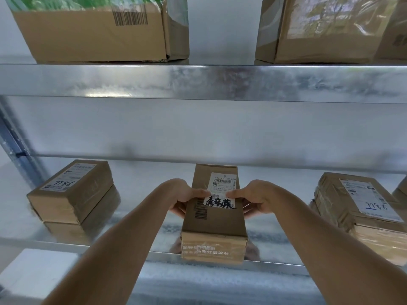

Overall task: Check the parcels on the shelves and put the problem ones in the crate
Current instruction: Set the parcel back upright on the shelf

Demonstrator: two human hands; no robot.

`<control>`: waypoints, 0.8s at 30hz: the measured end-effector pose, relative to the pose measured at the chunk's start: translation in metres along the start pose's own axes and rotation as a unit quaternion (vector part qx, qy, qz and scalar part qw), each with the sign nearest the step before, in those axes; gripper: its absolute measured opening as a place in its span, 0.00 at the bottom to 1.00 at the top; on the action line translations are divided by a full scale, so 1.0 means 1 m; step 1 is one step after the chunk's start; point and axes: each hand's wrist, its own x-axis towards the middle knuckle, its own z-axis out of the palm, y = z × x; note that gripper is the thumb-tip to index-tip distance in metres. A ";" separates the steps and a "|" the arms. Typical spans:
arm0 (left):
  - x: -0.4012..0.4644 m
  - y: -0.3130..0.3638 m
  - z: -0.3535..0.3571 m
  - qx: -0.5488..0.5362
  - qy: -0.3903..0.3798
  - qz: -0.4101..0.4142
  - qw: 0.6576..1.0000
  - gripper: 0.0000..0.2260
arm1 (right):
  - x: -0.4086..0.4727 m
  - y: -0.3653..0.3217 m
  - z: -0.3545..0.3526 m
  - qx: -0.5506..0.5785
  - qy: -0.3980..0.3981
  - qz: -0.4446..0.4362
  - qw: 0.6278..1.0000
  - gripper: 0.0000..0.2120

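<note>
A narrow brown cardboard parcel (214, 219) lies on the lower metal shelf (132, 227), its near end over the shelf's front edge. A white label with black handwriting and a barcode is on its top. My left hand (186, 200) grips its left side with the thumb on top. My right hand (251, 200) grips the right side, thumb on the label. No crate is in view.
Two stacked parcels (70, 192) marked 7786 sit at the left of the same shelf, and a taped parcel (361, 214) at the right. On the upper shelf (198, 82) stand a large box (99, 31) and another taped box (326, 29).
</note>
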 end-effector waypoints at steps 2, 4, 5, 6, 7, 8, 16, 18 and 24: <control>0.001 0.001 0.000 -0.005 -0.002 0.000 1.000 0.25 | 0.003 0.000 -0.001 0.000 -0.004 0.001 1.000 0.10; 0.001 0.001 0.000 -0.008 -0.002 0.001 1.000 0.24 | 0.004 -0.001 0.000 0.000 -0.006 0.001 1.000 0.10; 0.001 0.001 0.000 -0.009 -0.004 0.000 1.000 0.24 | 0.004 -0.001 0.000 0.000 -0.004 0.000 1.000 0.10; 0.002 0.001 -0.001 -0.010 -0.005 -0.001 1.000 0.24 | 0.004 0.000 0.000 -0.001 0.000 -0.001 1.000 0.10; 0.001 0.001 -0.001 -0.014 -0.007 -0.002 1.000 0.24 | 0.004 0.000 0.001 -0.001 0.002 -0.003 1.000 0.10; 0.001 0.000 -0.001 -0.018 -0.007 -0.002 1.000 0.24 | 0.004 0.001 0.001 0.000 0.006 -0.005 1.000 0.11; -0.006 -0.026 0.014 -0.056 0.075 0.070 0.993 0.31 | -0.004 0.039 0.009 0.040 0.044 -0.008 0.998 0.39; -0.007 -0.031 0.018 -0.080 0.079 0.085 0.990 0.31 | -0.005 0.050 0.015 0.066 0.042 0.000 0.997 0.40; -0.019 -0.030 0.026 -0.164 0.059 0.128 0.976 0.24 | -0.026 0.046 0.010 0.178 0.011 -0.035 0.983 0.30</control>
